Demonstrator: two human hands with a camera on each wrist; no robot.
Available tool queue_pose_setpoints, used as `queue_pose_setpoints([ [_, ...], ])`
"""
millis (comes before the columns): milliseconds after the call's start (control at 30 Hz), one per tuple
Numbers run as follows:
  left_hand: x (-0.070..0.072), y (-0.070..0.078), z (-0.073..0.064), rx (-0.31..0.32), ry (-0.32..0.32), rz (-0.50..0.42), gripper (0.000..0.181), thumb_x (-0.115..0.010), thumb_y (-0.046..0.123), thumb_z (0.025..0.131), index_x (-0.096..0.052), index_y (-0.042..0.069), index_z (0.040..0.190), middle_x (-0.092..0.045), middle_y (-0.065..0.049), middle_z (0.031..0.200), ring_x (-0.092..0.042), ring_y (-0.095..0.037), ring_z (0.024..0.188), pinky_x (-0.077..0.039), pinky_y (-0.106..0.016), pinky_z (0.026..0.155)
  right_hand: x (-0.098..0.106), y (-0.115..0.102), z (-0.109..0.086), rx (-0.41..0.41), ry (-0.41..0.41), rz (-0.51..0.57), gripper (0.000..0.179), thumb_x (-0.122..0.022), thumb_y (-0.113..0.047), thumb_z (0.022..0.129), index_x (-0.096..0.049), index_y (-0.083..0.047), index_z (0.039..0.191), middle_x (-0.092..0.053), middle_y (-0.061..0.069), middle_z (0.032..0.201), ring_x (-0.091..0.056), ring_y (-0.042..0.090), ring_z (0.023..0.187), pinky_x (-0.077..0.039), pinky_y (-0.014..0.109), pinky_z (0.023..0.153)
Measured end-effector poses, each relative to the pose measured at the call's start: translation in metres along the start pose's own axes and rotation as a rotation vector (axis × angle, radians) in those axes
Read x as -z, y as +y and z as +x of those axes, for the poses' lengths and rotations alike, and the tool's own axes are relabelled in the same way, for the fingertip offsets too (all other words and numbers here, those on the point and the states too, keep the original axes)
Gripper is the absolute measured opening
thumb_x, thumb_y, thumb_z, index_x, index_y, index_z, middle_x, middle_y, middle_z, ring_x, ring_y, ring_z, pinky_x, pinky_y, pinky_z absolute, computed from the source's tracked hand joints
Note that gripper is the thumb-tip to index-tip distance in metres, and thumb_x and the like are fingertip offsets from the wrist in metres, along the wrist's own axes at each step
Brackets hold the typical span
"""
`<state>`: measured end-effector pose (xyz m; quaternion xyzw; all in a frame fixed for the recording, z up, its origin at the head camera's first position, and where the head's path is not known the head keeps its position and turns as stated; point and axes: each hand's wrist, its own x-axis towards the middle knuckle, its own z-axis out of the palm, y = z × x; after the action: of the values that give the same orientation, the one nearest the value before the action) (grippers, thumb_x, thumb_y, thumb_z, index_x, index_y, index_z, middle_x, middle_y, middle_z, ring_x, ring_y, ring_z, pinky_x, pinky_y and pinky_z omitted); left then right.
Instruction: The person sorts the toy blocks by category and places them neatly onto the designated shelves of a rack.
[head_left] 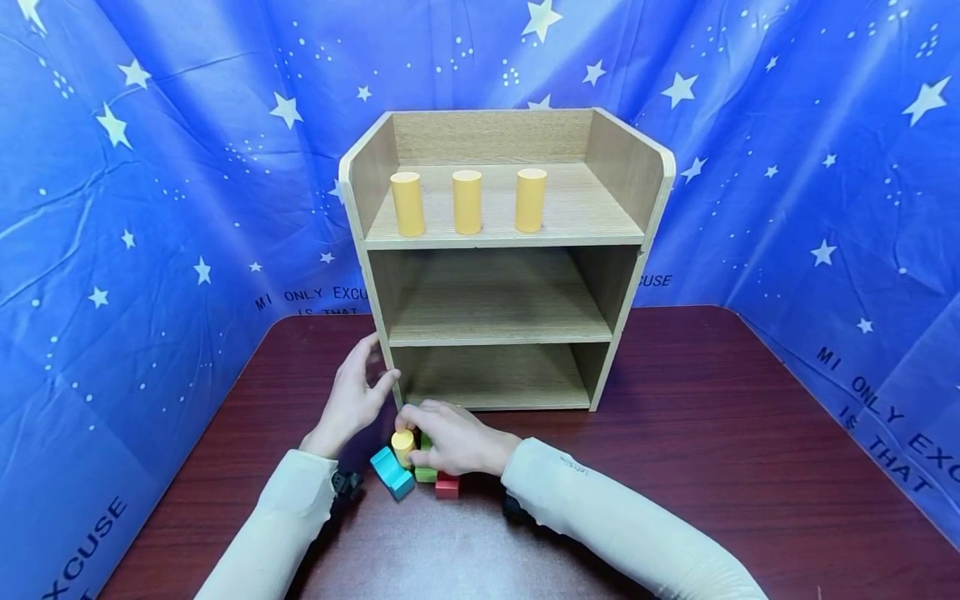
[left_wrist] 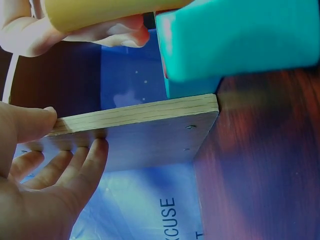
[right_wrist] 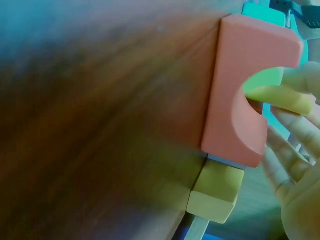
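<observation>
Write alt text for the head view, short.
A person's right hand holds a yellow cylinder among colored blocks on a dark table, while the left hand touches a wooden shelf unit. Three yellow cylinders stand on its top shelf.

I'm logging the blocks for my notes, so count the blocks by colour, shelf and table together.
Yellow cylinders: 4, three on the top shelf and one in the right hand
Teal block: 1
Green block: 1
Red block: 1
Total: 7
</observation>
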<state>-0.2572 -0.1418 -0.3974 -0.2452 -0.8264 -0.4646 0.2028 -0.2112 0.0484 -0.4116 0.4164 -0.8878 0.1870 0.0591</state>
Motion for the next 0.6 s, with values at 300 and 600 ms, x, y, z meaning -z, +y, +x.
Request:
queue_pose_setpoints([
  [300,0.0000,-0.0014,0.0006,0.001,0.001,0.002,0.061,-0.067,-0.004,0.085,-0.042,0.007,0.140,-0.057,-0.014,0.118,-0.061,-0.028,0.103,-0.055,-0.043,0.078,0.0027,-0.0001,-0.0014,0.008,0.031,0.126,0.032,-0.073,-0.027,0.083,-0.056,-0.020,0.109,-0.059,-0.010,0.102,-0.057,0.007,0.096,-0.045,0.019,0.082],
  [600,-0.0001,0.0002,0.0006,0.000,0.001,-0.001,0.061,-0.067,-0.004,0.085,-0.043,0.007,0.140,-0.058,-0.014,0.118,-0.062,-0.027,0.102,-0.055,-0.043,0.078,0.0057,0.0004,0.0020,0.118,0.143,0.233,0.028,-0.071,-0.016,0.082,-0.054,-0.015,0.104,-0.057,-0.008,0.096,-0.056,0.005,0.090,-0.049,0.019,0.081],
])
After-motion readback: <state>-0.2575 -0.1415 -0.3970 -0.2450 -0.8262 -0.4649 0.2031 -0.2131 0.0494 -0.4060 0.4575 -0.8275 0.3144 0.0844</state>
